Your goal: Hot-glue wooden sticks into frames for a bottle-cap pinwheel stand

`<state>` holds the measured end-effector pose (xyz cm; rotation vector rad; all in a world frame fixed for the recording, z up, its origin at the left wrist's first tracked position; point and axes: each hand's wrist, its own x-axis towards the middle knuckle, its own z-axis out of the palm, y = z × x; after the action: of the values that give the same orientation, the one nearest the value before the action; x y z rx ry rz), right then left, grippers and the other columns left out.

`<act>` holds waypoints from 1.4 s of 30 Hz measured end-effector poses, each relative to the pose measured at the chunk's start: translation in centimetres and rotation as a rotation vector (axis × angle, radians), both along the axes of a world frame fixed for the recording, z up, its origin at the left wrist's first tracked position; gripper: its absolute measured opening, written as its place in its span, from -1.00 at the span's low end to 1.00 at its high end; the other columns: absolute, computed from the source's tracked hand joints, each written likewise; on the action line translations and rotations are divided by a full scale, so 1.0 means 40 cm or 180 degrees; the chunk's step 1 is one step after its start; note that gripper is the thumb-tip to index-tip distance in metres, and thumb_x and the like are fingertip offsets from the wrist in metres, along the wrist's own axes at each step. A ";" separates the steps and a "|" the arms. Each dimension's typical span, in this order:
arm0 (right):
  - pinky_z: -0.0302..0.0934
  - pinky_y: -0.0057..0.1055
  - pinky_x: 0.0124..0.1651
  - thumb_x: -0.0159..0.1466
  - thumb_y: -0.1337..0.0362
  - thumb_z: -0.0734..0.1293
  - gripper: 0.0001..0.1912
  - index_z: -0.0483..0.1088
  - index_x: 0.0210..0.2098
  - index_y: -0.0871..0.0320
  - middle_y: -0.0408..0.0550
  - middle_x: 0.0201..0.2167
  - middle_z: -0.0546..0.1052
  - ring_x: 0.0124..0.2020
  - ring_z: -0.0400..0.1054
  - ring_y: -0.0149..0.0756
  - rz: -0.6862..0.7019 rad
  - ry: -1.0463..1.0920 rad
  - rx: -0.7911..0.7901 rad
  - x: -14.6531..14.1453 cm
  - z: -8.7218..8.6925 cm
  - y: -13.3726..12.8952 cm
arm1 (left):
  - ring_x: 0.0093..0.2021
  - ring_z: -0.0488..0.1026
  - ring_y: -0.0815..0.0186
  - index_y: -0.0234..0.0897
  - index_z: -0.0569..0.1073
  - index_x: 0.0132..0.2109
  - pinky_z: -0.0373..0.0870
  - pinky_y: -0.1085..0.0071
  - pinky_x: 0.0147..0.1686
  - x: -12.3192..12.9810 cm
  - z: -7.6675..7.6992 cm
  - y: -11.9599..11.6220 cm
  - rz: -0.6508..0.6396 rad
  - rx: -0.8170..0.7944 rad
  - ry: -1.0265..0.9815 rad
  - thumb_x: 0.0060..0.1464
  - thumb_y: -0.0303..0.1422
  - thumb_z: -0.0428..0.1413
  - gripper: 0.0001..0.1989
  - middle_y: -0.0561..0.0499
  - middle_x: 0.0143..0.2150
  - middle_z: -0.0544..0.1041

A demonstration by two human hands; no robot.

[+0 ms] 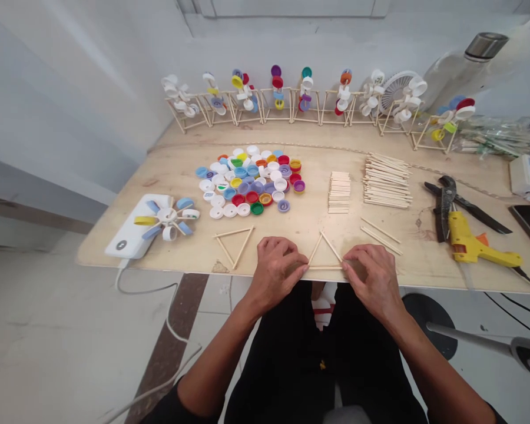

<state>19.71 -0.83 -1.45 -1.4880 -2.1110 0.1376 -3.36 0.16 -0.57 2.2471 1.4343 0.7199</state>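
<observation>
The pale wooden table [168, 165] stands against a white wall [313, 35], its front edge just below the grip. Beyond that edge are the person's dark-clothed legs [265, 365] and a light tiled floor [70, 335], crossed by a dark strip [170, 330] to the grip's lower left. A round black base [428, 324] is on the floor to the lower right.

Far beyond the grip, toward the right, a clear bottle [446, 79] with a metal lid stands beside a small white fan [393, 93]; its contents cannot be made out. Near it lies a clear plastic bag [497, 138] with thin sticks inside.

The left hand [276, 265] pinches the near left corner of a stick triangle [325, 268], thumb and fingers closed together. The right hand [373, 274] pinches the near right corner the same way. The triangle lies flat at the table's front edge, its point facing away.

Left of the grip lie another triangle [242, 250] and a white power bank [128, 227] with a cap wheel [168, 218] over it. Beyond the grip spread colorful bottle caps [251, 185], short sticks [339, 192] and long sticks [386, 182], with a row of stick stands [276, 112] carrying cap wheels behind. To the right are loose sticks [381, 239], black cutters [446, 203] and a yellow glue gun [468, 241].
</observation>
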 end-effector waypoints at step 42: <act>0.19 -0.21 -0.06 0.29 0.22 0.20 -0.84 0.40 -0.28 0.09 -0.05 -0.30 0.52 -0.18 0.34 -0.20 -0.0068 0.1161 0.0008 0.039 -0.018 -0.012 | -0.04 0.26 0.19 -0.18 0.48 -0.31 -0.02 0.05 0.11 0.090 0.004 0.003 -0.0638 0.0968 0.0908 0.15 -0.34 0.04 -0.87 0.00 -0.22 0.47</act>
<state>21.26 -1.29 -2.19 -1.3648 -1.8014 0.3690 0.25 0.28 -0.41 2.7761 1.2596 0.6041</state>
